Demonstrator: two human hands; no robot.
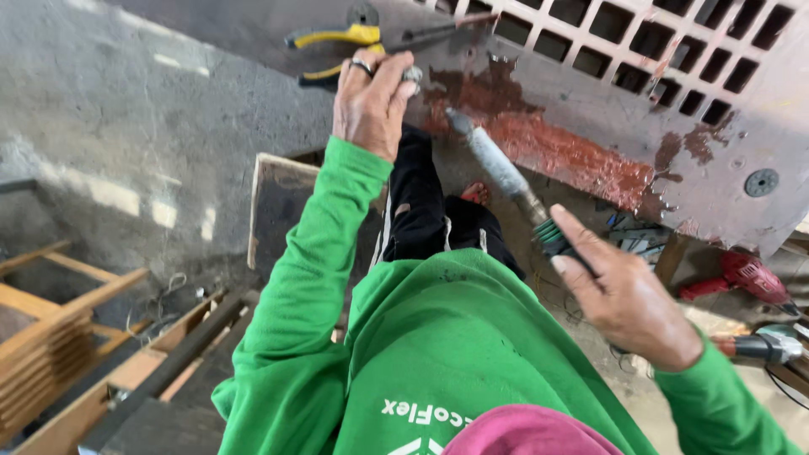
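Two hands work at a rust-stained metal panel (590,160) that lies across the upper right of the head view. Right hand (619,291) is clenched around the dark green ribbed handle of a long tool (506,173), thumb laid along the grip; the tool's grey, paint-crusted shaft runs up and away from that hand, and its tip rests on the panel's red-brown patch, close to the other hand. Left hand (371,101), with a ring on one finger, reaches forward at the end of a green sleeve and pinches a small greyish piece (412,75) between its fingertips, right at the panel's near edge; what the piece is cannot be told.

Just beyond the left hand lie yellow-handled pliers (337,52) on the grey surface, their jaws pointing toward the panel's grid of square holes (640,42). Below the left forearm, dark trousers and a bare foot show, with a wooden board (282,202) just beside the arm. Past the right hand, low and to its outer side, a red power drill (746,276) lies on the floor, and nearer the wrist sits another power tool (763,345) with a grey head. Well apart from the left arm, wooden frames (50,329) are stacked at the far lower corner.
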